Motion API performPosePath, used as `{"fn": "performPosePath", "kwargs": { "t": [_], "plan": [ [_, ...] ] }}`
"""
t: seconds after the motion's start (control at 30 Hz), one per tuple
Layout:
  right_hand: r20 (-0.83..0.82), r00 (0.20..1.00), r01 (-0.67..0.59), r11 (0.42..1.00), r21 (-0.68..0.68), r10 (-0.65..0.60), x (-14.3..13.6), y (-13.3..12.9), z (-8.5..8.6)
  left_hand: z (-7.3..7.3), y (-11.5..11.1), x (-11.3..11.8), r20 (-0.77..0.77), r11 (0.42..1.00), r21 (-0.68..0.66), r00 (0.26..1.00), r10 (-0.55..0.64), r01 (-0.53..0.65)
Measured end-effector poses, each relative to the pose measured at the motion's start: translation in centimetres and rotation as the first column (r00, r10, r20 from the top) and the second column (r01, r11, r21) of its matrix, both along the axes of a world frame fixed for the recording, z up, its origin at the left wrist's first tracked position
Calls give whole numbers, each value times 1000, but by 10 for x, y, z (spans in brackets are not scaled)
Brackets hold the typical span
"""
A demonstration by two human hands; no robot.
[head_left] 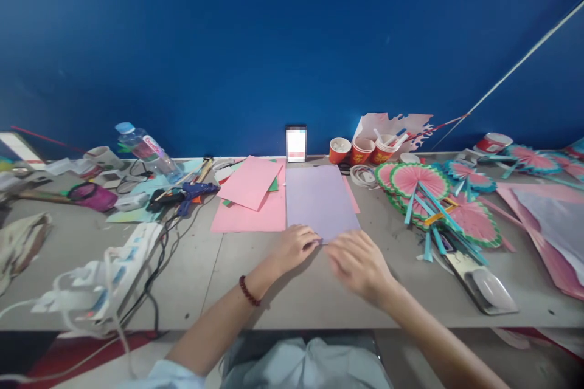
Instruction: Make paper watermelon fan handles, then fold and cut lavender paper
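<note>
And there was the purple sheet [322, 200], flat on the table [255, 298] straight ahead, its near edge at both hands! The left hand [298, 246], bracelet [249, 290] at the wrist, sat at the sheet's seven o'clock, fingers bent and close together at that edge; whether they pinched it, I couldn't tell. Over at five o'clock came the right hand [358, 260], a blur above the near corner, fingers bent; its grip couldn't be told either.

Round the sheet, then: pink paper [249, 219] just beside it at nine, the phone [296, 144] upright at eleven, red cups [363, 151] at one, and what a spread of paper fans [417, 181] at three! The mouse [493, 289] lay out at four, the power strip [132, 264] at eight, the glue gun [194, 194] past the pink paper at nine, and a tilted bottle [148, 149] at ten.
</note>
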State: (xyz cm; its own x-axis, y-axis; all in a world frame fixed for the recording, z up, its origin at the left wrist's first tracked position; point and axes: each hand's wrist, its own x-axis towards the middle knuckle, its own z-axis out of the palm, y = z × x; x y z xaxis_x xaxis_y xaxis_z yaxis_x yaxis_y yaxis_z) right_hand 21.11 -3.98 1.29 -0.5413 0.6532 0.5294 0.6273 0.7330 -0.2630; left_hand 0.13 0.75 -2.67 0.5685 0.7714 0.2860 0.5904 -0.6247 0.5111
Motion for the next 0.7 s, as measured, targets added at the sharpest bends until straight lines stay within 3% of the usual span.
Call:
{"fn": "performPosePath", "kwargs": {
  "t": [0.13, 0.3, 0.7],
  "plan": [
    [-61, 987, 133, 975, -175, -146, 18, 40, -20, -1, 2, 0, 1, 1000, -15, 1000, -8, 8],
    [-113, 963, 202, 935, -292, -244, 43, 47, -49, 2, 3, -1, 48, 997, -81, 999, 15, -11],
    [-105, 970, 156, 897, -413, -217, 48, 52, -50, 1, 4, 1, 180, 951, -294, 972, 150, -92]
  ]
}}
